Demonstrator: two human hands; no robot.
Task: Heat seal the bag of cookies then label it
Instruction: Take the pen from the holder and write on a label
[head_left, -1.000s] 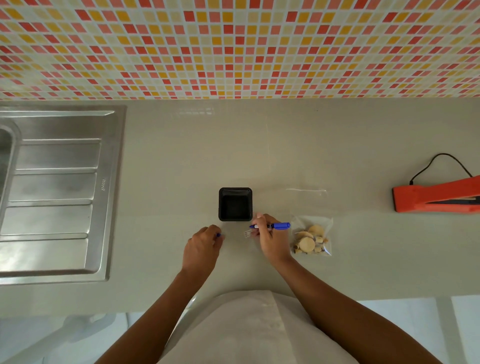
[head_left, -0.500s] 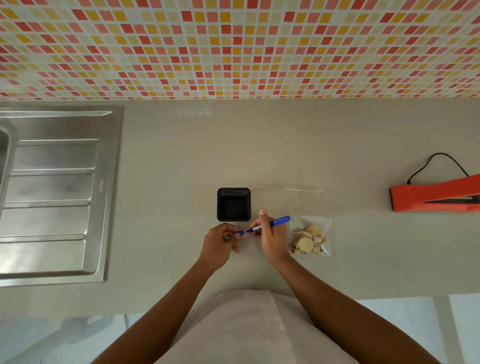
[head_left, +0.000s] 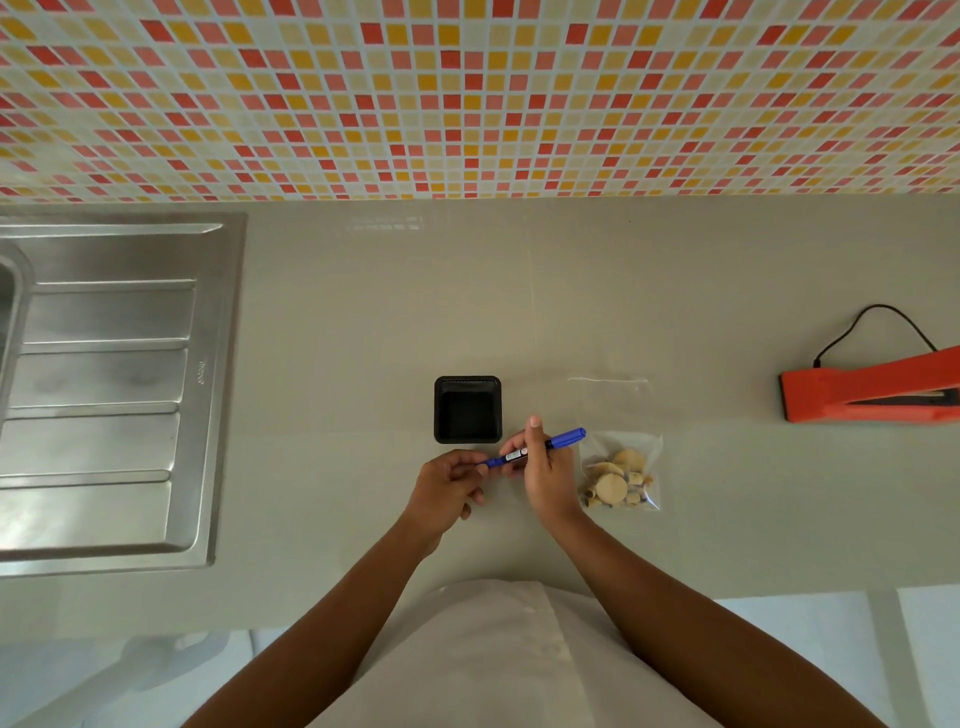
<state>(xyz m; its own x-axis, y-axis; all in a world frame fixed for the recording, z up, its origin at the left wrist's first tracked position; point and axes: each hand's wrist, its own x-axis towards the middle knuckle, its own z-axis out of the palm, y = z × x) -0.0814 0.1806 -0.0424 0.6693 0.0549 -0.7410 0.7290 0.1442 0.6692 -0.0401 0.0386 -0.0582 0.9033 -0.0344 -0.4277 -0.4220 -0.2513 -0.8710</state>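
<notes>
The bag of cookies (head_left: 621, 475) lies flat on the grey counter (head_left: 727, 519), just to the right of the right hand (head_left: 545, 475) and close beside its wrist; whether they touch cannot be told. It is a clear plastic pouch with pale round cookies and small broken bits heaped together inside. The right hand's fingers curl round the barrel of a blue pen (head_left: 563, 440), whose right end slants out above the bag's far left corner. The left hand (head_left: 447, 486) pinches the pen's left end with its fingertips. A black square tub (head_left: 467, 409) stands just beyond the hands. The orange heat sealer (head_left: 872, 387) rests far off to the right.
</notes>
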